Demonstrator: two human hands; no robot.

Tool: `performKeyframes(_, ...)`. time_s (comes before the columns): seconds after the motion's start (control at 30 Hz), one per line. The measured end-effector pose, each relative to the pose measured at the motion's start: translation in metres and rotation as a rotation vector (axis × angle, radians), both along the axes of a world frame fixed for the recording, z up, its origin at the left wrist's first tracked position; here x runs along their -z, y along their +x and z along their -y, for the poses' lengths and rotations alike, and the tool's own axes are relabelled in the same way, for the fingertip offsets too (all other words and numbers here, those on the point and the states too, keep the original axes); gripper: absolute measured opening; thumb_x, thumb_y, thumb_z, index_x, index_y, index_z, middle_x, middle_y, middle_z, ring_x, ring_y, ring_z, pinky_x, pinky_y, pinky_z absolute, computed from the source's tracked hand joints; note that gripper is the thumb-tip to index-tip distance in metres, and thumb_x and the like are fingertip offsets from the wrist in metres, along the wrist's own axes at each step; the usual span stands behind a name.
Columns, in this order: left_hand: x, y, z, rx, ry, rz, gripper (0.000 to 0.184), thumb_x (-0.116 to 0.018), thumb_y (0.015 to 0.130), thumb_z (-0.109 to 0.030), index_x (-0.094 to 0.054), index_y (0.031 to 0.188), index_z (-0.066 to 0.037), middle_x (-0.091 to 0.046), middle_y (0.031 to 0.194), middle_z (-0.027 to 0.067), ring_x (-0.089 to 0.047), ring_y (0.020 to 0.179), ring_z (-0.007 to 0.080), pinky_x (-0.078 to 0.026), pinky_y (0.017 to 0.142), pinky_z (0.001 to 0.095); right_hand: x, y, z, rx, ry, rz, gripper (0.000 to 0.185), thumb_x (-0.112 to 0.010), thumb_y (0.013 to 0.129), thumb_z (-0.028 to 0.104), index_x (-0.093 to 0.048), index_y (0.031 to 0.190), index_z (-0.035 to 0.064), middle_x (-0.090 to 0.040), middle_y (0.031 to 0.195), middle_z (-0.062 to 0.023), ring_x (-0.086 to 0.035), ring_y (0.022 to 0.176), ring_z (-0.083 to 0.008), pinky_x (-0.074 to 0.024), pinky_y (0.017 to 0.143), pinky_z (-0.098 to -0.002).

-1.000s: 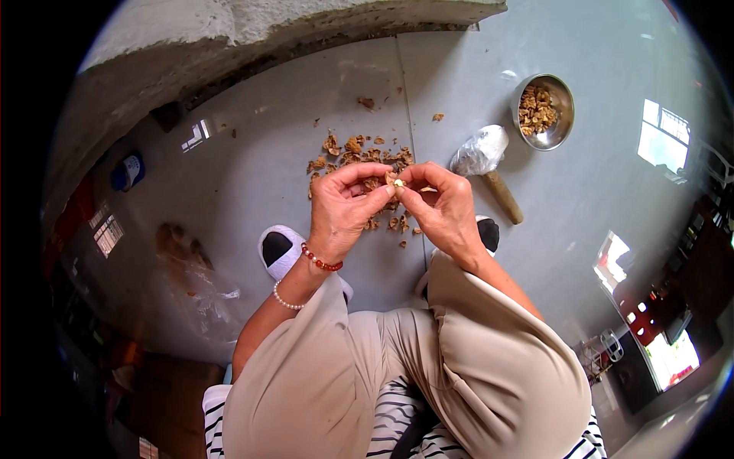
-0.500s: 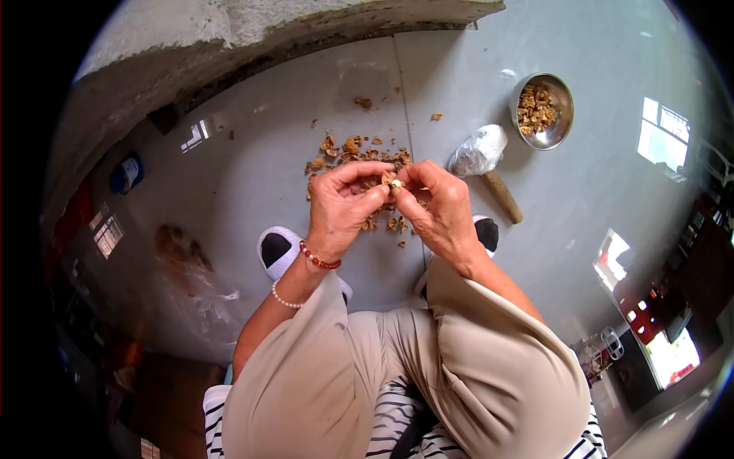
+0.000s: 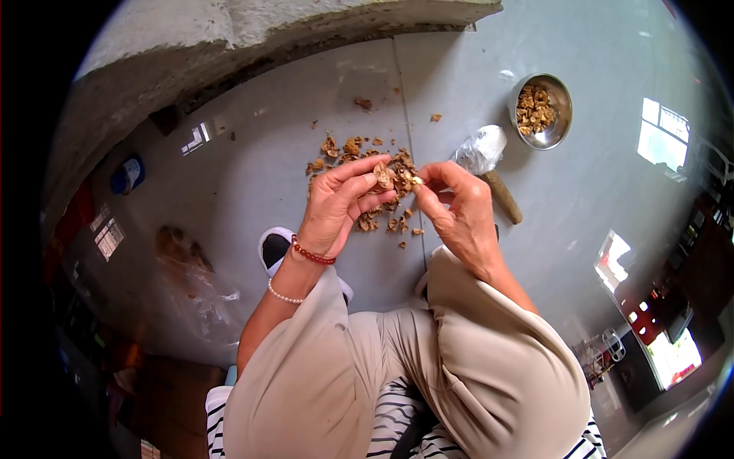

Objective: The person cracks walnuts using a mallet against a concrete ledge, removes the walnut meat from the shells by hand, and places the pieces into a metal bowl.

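Note:
My left hand [image 3: 336,200], with a red bead bracelet at its wrist, holds a brown walnut piece [image 3: 383,177] between thumb and fingers. Just to the right, my right hand [image 3: 461,210] pinches a small pale nut bit [image 3: 417,180] between thumb and forefinger. The two hands are apart. Beneath them, broken walnut shells [image 3: 368,222] lie scattered on the grey floor, partly hidden by my fingers.
A metal bowl [image 3: 566,115] with walnut kernels stands at the upper right. Beside my right hand lies a plastic-wrapped mallet [image 3: 502,197]. A clear plastic bag [image 3: 214,306] and a blue container [image 3: 128,175] are at the left. A rough concrete ledge [image 3: 290,34] runs along the top.
My hands have moved apart, my right hand to the right with the pale bit. My left hand has turned, and its walnut piece shows more.

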State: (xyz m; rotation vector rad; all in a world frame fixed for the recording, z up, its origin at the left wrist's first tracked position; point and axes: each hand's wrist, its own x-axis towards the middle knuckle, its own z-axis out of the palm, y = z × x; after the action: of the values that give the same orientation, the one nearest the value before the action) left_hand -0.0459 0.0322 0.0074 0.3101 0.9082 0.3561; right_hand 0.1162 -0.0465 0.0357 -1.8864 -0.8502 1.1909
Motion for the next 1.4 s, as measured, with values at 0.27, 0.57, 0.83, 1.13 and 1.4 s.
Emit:
performKeyframes(0.27,0.005,-0.006,-0.002,-0.074,-0.179,0.175,0.038,-0.049,0.089,-0.014,-0.050,0.121,0.008,-0.063,0.098,0.0141,-0.062,0.087,0.0176,-0.053,0.084,0.0311,-0.009,0.077,0.003,0.151,0.064,0.663,0.009,-0.063,0.081,0.002,-0.060,0.089,-0.0004,-0.059,0.078,-0.0086,-0.060,0.066,-0.0155,-0.0505,0.061,-0.0272)
performKeyframes(0.57,0.000,-0.012,-0.006,0.058,0.114,-0.096,0.033,-0.050,0.090,-0.014,-0.056,0.116,0.005,-0.063,0.095,0.0103,-0.062,0.081,0.0127,-0.052,0.078,0.0248,0.000,0.067,0.010,0.053,0.131,0.616,0.021,-0.066,0.074,-0.003,-0.061,0.094,0.0024,-0.055,0.077,-0.0077,-0.056,0.058,-0.0149,-0.0460,0.053,-0.0273)
performKeyframes(0.83,0.005,-0.015,-0.009,0.245,0.915,-0.655,0.027,-0.063,0.080,-0.004,-0.065,0.107,-0.002,-0.059,0.094,0.0053,-0.055,0.065,0.0056,-0.047,0.060,0.0200,0.039,0.014,0.049,-0.199,-0.082,0.359,0.027,-0.066,0.069,0.001,-0.056,0.094,0.0084,-0.054,0.081,-0.0077,-0.059,0.065,-0.0261,-0.0476,0.058,-0.0367)
performKeyframes(1.13,-0.002,-0.012,-0.002,0.310,0.785,-0.592,0.027,-0.065,0.077,-0.002,-0.065,0.103,-0.001,-0.065,0.092,0.0059,-0.055,0.059,0.0056,-0.047,0.056,0.0185,0.052,0.002,0.053,-0.262,-0.012,0.359,0.024,-0.068,0.068,0.000,-0.059,0.090,0.0063,-0.055,0.080,-0.0064,-0.059,0.064,-0.0210,-0.0478,0.058,-0.0322)
performKeyframes(1.4,-0.007,0.002,0.010,0.436,0.289,-0.129,0.024,-0.070,0.077,-0.002,-0.063,0.099,0.004,-0.066,0.086,0.0069,-0.064,0.077,0.0106,-0.052,0.068,0.0215,0.015,0.004,0.025,-0.020,-0.192,-0.374,0.017,-0.070,0.076,0.001,-0.061,0.090,-0.0021,-0.063,0.075,-0.0031,-0.058,0.067,-0.0061,-0.0475,0.058,-0.0199)
